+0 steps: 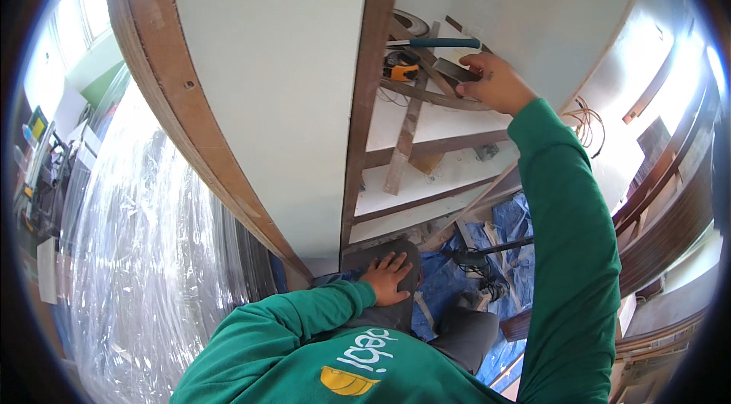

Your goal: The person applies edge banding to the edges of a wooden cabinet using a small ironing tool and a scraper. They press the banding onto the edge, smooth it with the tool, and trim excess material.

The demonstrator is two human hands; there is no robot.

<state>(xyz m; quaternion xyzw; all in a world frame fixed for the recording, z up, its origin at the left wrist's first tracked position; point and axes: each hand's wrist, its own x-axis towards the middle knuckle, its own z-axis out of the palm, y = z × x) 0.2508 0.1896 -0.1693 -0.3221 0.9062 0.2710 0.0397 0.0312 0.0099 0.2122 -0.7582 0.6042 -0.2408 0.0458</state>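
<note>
My right hand [499, 83] reaches onto a shelf and has its thumb and fingers closed around a dark, flat rectangular block [452, 69]. Just left of it lie an orange and black tape measure [402, 67] and a tool with a teal handle [445, 43]. Behind these is a coiled roll of strip [412, 22]. A narrow wooden strip [406, 130] leans down from the shelf past the lower boards. With fingers spread, my left hand [388, 280] rests flat on my bent knee and holds nothing.
A pale cabinet panel [266, 61] with a curved wooden edge [190, 92] stands at left. Clear plastic sheeting [145, 267] hangs beyond it. Blue tarp [438, 274] with wood scraps covers the floor. Thin wires [588, 124] hang at right near curved dark wood pieces [662, 236].
</note>
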